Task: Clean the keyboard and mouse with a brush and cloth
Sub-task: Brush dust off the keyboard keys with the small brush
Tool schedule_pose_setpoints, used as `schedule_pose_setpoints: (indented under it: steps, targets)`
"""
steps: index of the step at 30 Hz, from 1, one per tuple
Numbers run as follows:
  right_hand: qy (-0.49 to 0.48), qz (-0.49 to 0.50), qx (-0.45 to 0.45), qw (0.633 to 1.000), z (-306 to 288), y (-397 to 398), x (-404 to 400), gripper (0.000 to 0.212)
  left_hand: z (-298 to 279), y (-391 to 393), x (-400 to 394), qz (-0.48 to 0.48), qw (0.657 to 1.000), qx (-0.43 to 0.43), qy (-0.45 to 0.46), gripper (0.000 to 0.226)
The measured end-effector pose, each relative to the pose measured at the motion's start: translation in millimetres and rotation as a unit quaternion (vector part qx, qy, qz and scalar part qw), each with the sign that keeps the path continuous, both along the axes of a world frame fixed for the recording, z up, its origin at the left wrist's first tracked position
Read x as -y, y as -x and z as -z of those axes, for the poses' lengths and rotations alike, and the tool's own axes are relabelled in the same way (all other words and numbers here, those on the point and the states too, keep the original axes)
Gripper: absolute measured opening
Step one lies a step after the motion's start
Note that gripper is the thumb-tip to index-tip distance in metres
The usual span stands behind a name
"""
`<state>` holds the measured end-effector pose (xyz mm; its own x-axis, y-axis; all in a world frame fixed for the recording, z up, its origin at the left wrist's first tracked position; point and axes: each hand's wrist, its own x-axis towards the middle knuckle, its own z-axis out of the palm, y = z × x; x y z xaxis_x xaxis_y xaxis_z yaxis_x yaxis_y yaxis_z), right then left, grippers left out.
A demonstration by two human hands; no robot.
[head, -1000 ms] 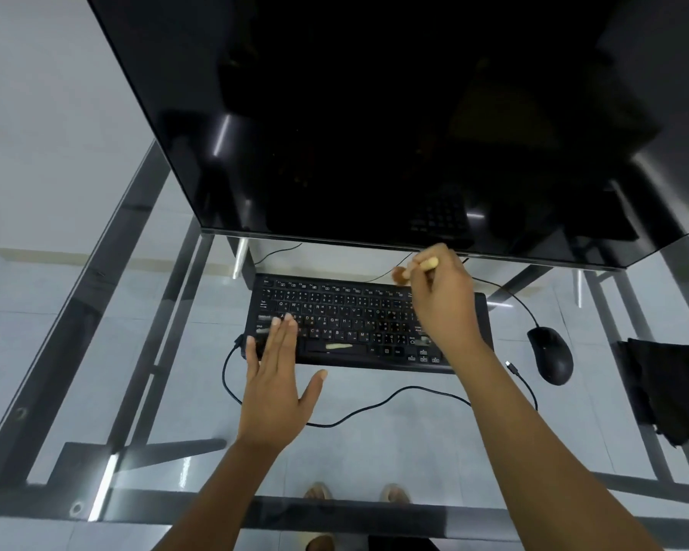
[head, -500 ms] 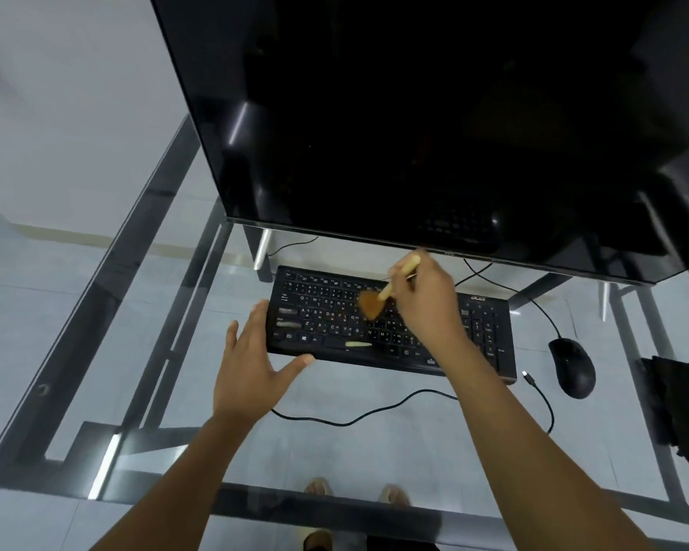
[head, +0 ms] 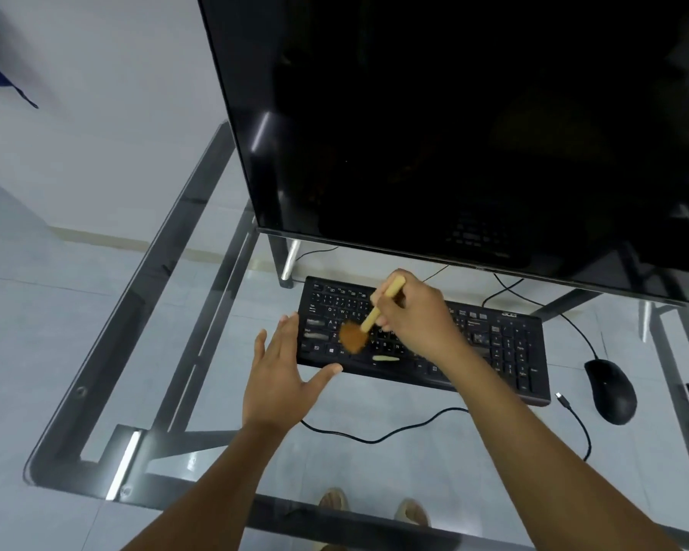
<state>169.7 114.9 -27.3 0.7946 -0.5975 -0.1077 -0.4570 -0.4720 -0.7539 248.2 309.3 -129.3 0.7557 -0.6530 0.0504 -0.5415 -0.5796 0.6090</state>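
Now the brush point(head: 359, 330) has slid to the left keys of the keyboard point(head: 494, 351), pinched by the right hand point(head: 418, 316), while the left hand point(head: 283, 375) lies spread by the counter's point(head: 215, 391) left keyboard end.

My left hand point(head: 281, 375) lies flat and open, palm down, fingers together pointing forward, thumb spread out to the right. My right hand point(head: 418, 320) is curled shut in a pinching grip, knuckles up, wrist bent down and leftward. Both forearms reach forward from the lower edge, bare, the right one longer in view.
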Motion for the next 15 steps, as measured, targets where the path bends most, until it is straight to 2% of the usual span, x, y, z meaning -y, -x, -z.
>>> schedule_pose_setpoints:
  steps: [3,4,6,8,11,13,15]
  targets:
    - [0.094,0.066,0.060,0.992,0.4,-8.2,2.4,0.008,-0.9,0.4,0.8,0.000,1.000,0.004,0.006,0.094]
    - [0.074,0.071,0.082,0.991,1.9,-11.3,3.9,0.007,-0.3,0.1,1.1,0.000,1.000,0.006,0.004,0.094]
    - [-0.005,0.040,0.064,0.997,0.8,-18.6,0.8,0.008,-0.1,-0.3,0.8,-0.001,1.000,0.008,-0.002,0.095]
    - [0.010,0.015,0.010,1.000,1.4,-25.1,0.0,0.008,-0.9,-0.2,0.6,0.006,1.000,0.010,-0.001,0.097]
    - [0.083,0.067,0.067,0.992,-4.3,-35.0,4.8,0.004,-1.7,0.3,1.9,0.019,1.000,0.013,-0.002,0.095]
    - [0.031,0.051,0.078,0.995,-4.9,-41.6,0.9,0.004,-0.8,-0.4,1.6,0.021,1.000,0.014,-0.008,0.094]
    - [0.019,-0.001,0.039,0.999,-2.3,-46.1,-8.8,0.004,-0.1,-0.8,0.9,0.019,1.000,0.014,-0.014,0.095]
